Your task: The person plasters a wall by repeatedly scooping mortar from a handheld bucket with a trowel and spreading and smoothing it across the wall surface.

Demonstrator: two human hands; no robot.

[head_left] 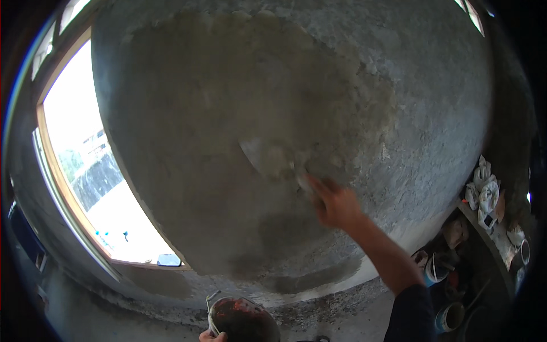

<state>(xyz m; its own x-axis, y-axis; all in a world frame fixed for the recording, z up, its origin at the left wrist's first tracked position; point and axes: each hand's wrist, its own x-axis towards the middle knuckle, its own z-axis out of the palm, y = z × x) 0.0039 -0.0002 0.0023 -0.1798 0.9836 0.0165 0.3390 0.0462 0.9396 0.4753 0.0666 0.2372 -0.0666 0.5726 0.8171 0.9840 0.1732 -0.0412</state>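
Observation:
My right hand [333, 205] is closed on the handle of a wide, flat plastering tool [268, 157], its blade somewhat blurred against the grey plastered wall [194, 97], inside a large darker, damp-looking patch. At the bottom, my left hand [212, 336] grips the rim of a round container [245, 316] with dark and reddish stains inside; a thin bar shows at its rim, and the rest of it runs out of view.
A bright wood-framed window [99, 249] is on the left, with small items on its sill. At right a ledge [507, 253] carries white bags [487, 194]; buckets [450, 316] stand below it. A rubble-strewn floor edge [325, 310] runs along the wall's foot.

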